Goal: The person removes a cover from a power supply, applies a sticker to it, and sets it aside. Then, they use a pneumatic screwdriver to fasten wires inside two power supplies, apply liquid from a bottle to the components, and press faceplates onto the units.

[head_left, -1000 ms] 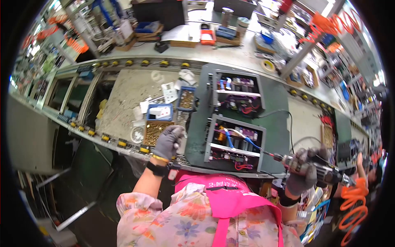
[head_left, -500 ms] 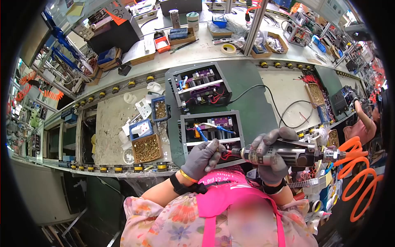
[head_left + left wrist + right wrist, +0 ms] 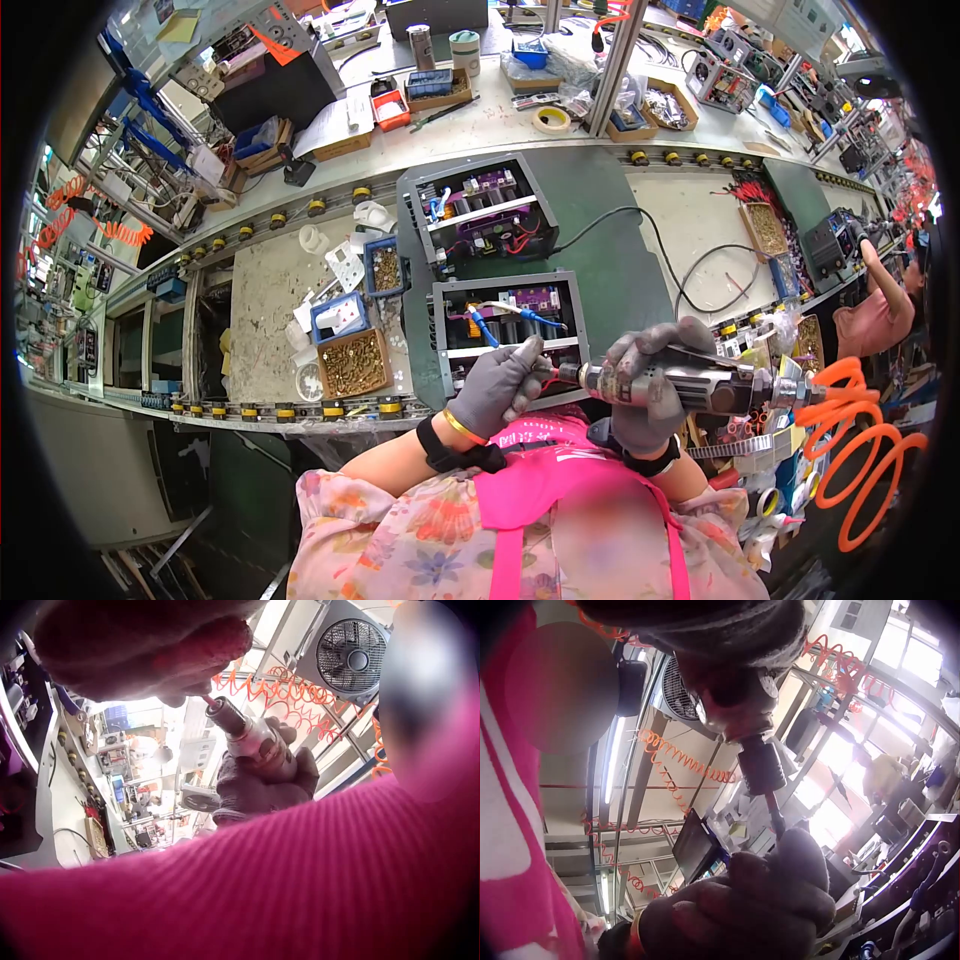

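Note:
My gloved right hand grips the body of an air screwdriver, which lies level and points left. Its bit reaches the gloved left hand, whose thumb and curled fingers pinch at the bit's tip. Anything small between those fingertips is hidden. Both hands are over the near edge of an open metal case with purple circuit boards and blue-sleeved wires inside. Behind it stands a second open case of the same kind.
A cardboard box of brass screws and blue bins stand left of the cases. An orange coiled hose hangs from the screwdriver's rear. A black cable loops at right, and another person's arm is beyond.
The left hand came right from beside the screw box, and the right hand brought the screwdriver left until the bit met the left fingertips. Over the last half second both hands barely moved.

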A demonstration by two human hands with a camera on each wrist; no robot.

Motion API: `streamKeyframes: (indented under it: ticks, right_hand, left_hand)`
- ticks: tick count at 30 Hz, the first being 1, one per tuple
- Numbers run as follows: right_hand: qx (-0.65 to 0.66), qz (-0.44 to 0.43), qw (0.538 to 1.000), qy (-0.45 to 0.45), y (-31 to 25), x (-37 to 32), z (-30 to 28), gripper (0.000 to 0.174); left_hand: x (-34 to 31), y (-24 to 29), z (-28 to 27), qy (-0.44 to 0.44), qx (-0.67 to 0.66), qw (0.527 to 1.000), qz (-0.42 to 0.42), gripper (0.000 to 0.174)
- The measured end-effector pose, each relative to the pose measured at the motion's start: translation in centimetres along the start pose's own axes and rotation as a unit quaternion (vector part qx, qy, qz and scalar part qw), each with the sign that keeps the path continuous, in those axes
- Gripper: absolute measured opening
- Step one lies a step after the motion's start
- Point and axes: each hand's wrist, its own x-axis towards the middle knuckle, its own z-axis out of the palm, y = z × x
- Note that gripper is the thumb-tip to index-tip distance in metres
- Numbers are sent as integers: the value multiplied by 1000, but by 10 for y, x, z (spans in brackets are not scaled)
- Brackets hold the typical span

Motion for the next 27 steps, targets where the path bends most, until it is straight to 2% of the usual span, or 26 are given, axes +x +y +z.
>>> streamKeyframes:
  ticks: [2, 4, 5, 7, 8, 9, 10, 11, 14, 15, 18, 20, 21, 24, 27]
  right_hand:
    - [-38, -44, 998, 34, 3, 1, -1, 55]
    - [-27, -73, 994, 78, 4, 4, 6, 56]
    - [10, -53, 997, 49, -3, 11, 6, 57]
    - [6, -29, 998, 63, -6, 21, -3, 58]
    - [-11, -30, 996, 79, -6, 27, -8, 58]
    - [-40, -27, 993, 107, -6, 32, -11, 58]
    - [-53, -40, 992, 103, -5, 37, -19, 57]
    - [-76, -41, 989, 124, -4, 39, -24, 57]
    - [-113, -50, 984, 130, 1, 41, -40, 58]
    - [-120, -56, 984, 122, 4, 41, -45, 58]
    - [-130, -61, 984, 104, 14, 42, -54, 58]
    - [-136, -60, 984, 99, 23, 43, -56, 59]
    - [-144, -53, 983, 97, 28, 42, -58, 59]
    - [-143, -34, 985, 89, 44, 42, -64, 60]
    - [-135, -9, 987, 85, 57, 43, -65, 59]
  left_hand:
    - [-2, 8, 6, 16, 10, 1000, -14, 42]
    - [-3, 17, 13, 4, 81, 996, 20, 52]
    - [-4, 26, 17, -3, 121, 992, 37, 54]
    - [2, 42, 18, -8, 155, 986, 59, 65]
    - [12, 56, 5, -21, 231, 965, 122, 54]
    - [35, 49, -12, 15, 382, 885, 265, 47]
    - [46, 55, -15, 47, 514, 760, 395, 42]
    - [41, 64, -16, 83, 654, 704, 262, 42]
    - [78, 54, -33, -3, 757, 577, 306, 42]
    - [87, 54, -30, -32, 811, 538, 227, 36]
    - [117, 49, -39, -85, 785, 574, 218, 34]
    - [127, 58, -38, -88, 784, 595, 157, 36]
    - [130, 64, -38, -97, 762, 627, 127, 36]
    - [133, 78, -39, -111, 729, 672, 72, 35]
    - [129, 91, -31, -127, 712, 690, 30, 36]
